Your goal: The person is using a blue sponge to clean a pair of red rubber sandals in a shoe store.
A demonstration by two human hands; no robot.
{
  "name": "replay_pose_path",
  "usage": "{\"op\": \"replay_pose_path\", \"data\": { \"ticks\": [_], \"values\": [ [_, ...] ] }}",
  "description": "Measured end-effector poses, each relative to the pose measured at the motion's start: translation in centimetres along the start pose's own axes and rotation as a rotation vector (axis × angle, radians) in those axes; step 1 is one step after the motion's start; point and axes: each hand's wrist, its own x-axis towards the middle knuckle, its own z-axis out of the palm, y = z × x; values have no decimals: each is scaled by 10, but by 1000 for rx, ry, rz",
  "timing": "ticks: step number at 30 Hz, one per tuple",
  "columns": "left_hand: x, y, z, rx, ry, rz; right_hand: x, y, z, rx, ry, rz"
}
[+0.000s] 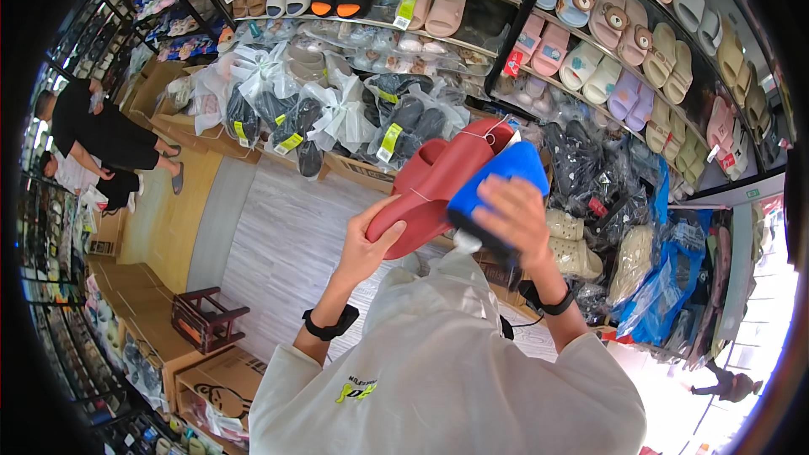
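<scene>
A pair of dark red slippers [436,186], tied together with a thin white cord, is held in front of my body. My left hand [373,234] grips the near end of the pair, with the thumb on top. My right hand [515,218], slightly blurred, is on a blue cloth or sponge-like pad [499,180] with a dark lower edge. The pad lies against the right side of the slippers. The fingertips rest over its blue face, and the underside of the pad is hidden.
Shelves of slippers [442,9] stand ahead and to the right. Below them lie bagged slippers [297,120] and beige clogs [572,246]. A dark wooden stool [205,319] and cardboard boxes [142,303] are at the left. Farther left are two people [104,126]; another person [730,385] is at the lower right.
</scene>
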Motion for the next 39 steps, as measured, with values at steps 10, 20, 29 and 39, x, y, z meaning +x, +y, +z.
{"op": "replay_pose_path", "data": {
  "ticks": [10, 20, 29, 39],
  "values": [
    [2, 0, -7, -21, -7, 2, -3, -22, 8, -65, -134, -159],
    [1, 3, 3, 27, -28, 5, 3, -5, -2, -70, -10, 80],
    [-8, 0, 17, 134, -8, 5, -1, 10, 2, 32, 127, 373],
    [-10, 12, 52, 159, 104, -31, -12, 30, 3, 49, -155, -121]
  ]
}}
